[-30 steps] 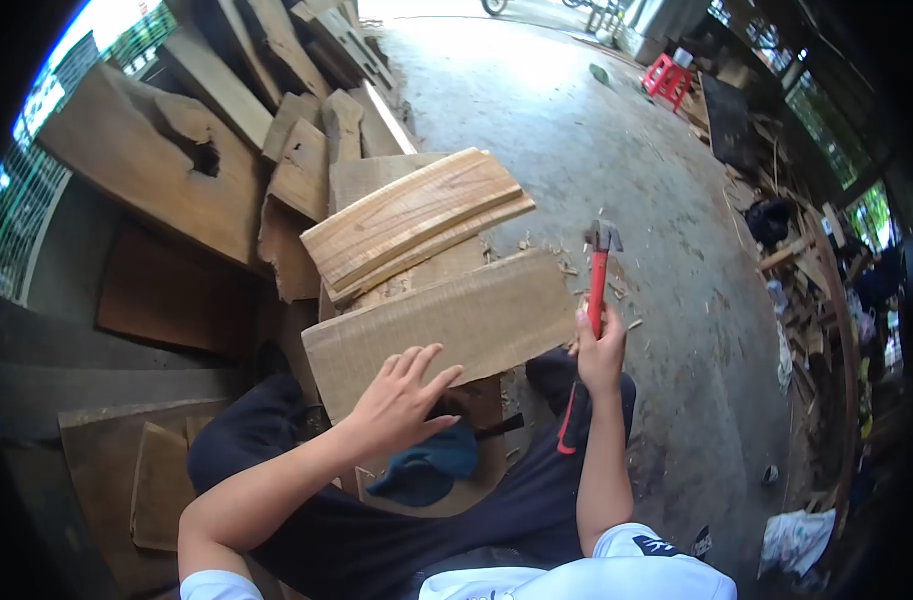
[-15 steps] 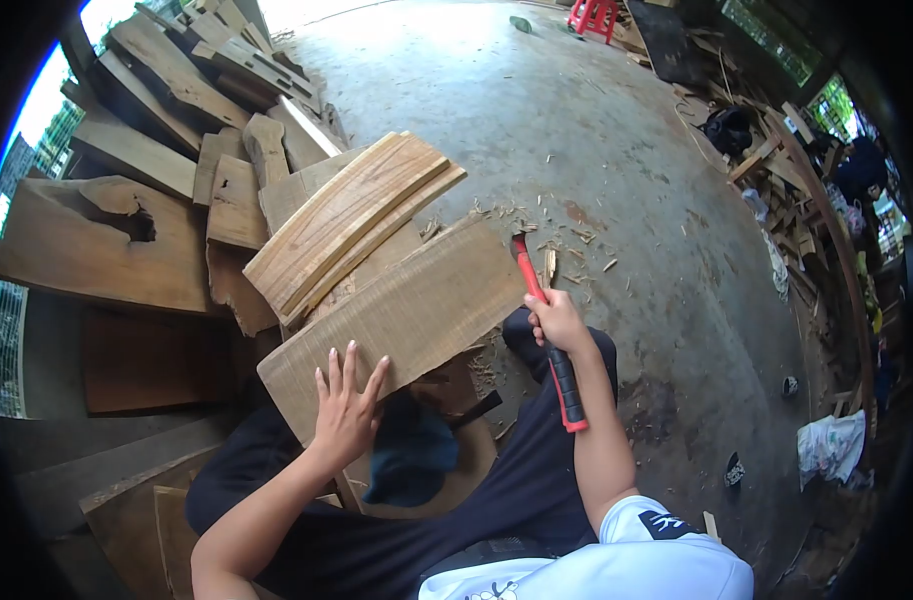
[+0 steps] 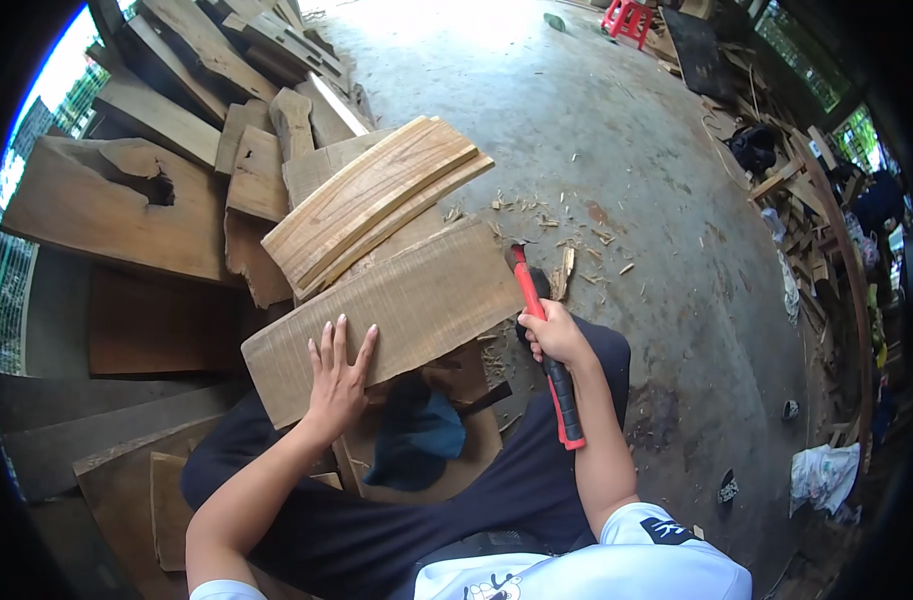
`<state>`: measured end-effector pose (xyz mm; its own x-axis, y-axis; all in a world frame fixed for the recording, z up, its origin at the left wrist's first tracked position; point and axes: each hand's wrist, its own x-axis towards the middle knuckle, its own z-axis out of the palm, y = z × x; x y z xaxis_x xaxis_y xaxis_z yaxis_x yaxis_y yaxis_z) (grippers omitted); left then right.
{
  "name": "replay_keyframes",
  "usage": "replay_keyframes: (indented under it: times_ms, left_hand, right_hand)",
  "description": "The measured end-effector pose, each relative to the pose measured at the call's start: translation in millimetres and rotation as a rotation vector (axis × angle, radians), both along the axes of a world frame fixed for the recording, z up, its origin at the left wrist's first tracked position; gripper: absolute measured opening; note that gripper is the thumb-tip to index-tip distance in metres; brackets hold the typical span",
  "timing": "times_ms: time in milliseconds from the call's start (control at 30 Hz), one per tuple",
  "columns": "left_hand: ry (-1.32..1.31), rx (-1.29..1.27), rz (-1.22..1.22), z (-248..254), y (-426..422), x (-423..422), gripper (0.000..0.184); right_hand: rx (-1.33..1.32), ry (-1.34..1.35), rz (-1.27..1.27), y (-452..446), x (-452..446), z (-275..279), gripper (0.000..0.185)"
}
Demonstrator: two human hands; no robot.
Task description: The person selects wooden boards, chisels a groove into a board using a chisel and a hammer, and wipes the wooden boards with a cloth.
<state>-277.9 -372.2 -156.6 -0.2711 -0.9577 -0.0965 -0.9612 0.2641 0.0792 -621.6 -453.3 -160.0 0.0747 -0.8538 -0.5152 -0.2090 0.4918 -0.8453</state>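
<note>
A wooden board (image 3: 407, 295) lies across other wood in front of my crossed legs. My left hand (image 3: 339, 378) rests on its near left part, fingers spread flat. Around the handle of a red and black hammer (image 3: 530, 285) my right hand (image 3: 554, 332) is closed. The hammer head is beside the board's right end; I cannot tell whether they touch. Behind the board lie lighter planks (image 3: 377, 200), stacked with curved edges. A dark blue cloth (image 3: 417, 440) sits below the board, between my legs.
Many wooden slabs (image 3: 127, 215) lean and lie at the left. Chips (image 3: 567, 265) litter the concrete floor (image 3: 657, 270) by the board's right end. A red stool (image 3: 628, 20) stands far back. Scrap wood and a white plastic bag (image 3: 825, 475) are along the right.
The view has shifted and turned slightly. The board's left end sits a little lower in the view, my left hand still flat on it. The hammer stays near its right end.
</note>
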Motion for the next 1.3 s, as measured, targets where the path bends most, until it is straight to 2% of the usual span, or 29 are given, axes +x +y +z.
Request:
replay_keyframes:
  times_ms: [67,267,467,800,867,933,1033,1300]
  left_hand:
    - [-0.006,0.002,0.001,-1.7,0.3,1.6,0.102]
    - [0.072,-0.02,-0.016,-10.2,-1.1,6.9,0.094]
    - [0.023,-0.045,-0.033,-8.4,-2.0,12.3,0.086]
    - [0.066,-0.08,-0.053,-15.2,-7.8,11.2,0.089]
    - [0.065,-0.072,-0.059,-13.3,-11.6,11.0,0.089]
    - [0.029,-0.061,-0.061,-11.1,-9.7,9.1,0.087]
    - [0.071,-0.07,-0.06,-11.7,-10.1,9.2,0.087]
    - [0.064,-0.07,-0.06,-9.2,-9.8,9.0,0.089]
  right_hand:
    - [0.025,-0.051,-0.001,0.9,5.3,-5.1,0.011]
    - [0.132,-0.133,-0.089,-3.7,3.7,-18.5,0.009]
    - [0.179,-0.191,-0.077,-0.5,4.7,-4.5,0.005]
    - [0.088,-0.075,0.058,-0.1,0.9,4.0,0.011]
    - [-0.006,0.129,0.004,5.8,5.0,11.9,0.012]
    - [-0.068,0.185,-0.009,12.5,13.2,23.0,0.01]
    - [-0.187,-0.121,-0.107,15.7,23.3,32.9,0.011]
    - [-0.189,-0.105,-0.046,13.1,45.9,37.9,0.013]
